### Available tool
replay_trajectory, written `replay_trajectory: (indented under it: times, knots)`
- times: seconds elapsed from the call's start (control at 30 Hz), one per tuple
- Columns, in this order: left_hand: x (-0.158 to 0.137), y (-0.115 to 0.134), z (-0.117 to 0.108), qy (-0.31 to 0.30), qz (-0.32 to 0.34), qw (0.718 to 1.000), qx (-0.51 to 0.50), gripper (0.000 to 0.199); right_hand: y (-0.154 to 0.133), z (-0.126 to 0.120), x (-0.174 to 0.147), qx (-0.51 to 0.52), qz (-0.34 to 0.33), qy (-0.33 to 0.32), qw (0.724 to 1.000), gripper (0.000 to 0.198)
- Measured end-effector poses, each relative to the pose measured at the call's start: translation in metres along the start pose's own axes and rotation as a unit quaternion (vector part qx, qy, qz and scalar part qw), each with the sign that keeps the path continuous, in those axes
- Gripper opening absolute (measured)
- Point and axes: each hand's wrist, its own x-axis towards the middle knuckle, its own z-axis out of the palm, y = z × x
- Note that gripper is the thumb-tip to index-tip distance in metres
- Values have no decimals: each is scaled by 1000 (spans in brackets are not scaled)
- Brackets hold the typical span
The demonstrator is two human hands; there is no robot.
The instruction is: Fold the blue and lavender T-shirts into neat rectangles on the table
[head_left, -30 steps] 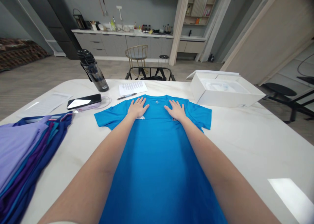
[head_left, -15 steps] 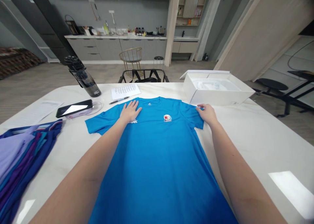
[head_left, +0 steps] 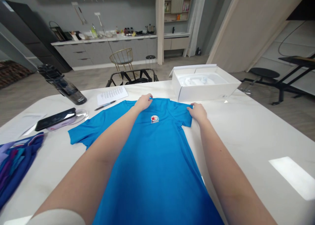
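A blue T-shirt point(head_left: 152, 152) lies spread front side up, its collar toward the far side and a small round badge point(head_left: 155, 119) on the chest. At the collar, my left hand point(head_left: 144, 102) has its fingers closed on the fabric near the neckline; part of the grip is hidden behind the hand. My right hand point(head_left: 198, 112) pinches the hem of the right-hand sleeve point(head_left: 183, 113). The left-hand sleeve point(head_left: 82, 133) lies flat with no hand on it. My left forearm crosses over the shirt's chest.
Folded clothes point(head_left: 19, 162) lie at the left edge of the white table point(head_left: 246, 133). Beyond them are a phone point(head_left: 56, 119), a dark bottle point(head_left: 65, 87), a printed sheet point(head_left: 112, 95) and a pen point(head_left: 105, 105). An open white box point(head_left: 204, 90) stands at the far right.
My left hand has gone from lying flat on the left-hand chest to the collar, closing on it. My right hand stays at the sleeve. The view has shifted to the right.
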Motion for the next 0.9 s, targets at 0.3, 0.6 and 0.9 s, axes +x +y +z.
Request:
replay_trajectory:
  times: [0.3,0.6,0.9]
  knots:
    - [38,8,23,-39,-93,994,35,37,-4,-4,-5,-1,5,-16,1000,31]
    - [43,-1,25,-11,-125,983,-135,17,-40,-42,-23,168,-107,-76,977,28]
    - [3,3,-1,25,-146,892,-428,9,-164,-42,-104,464,-245,-251,814,39]
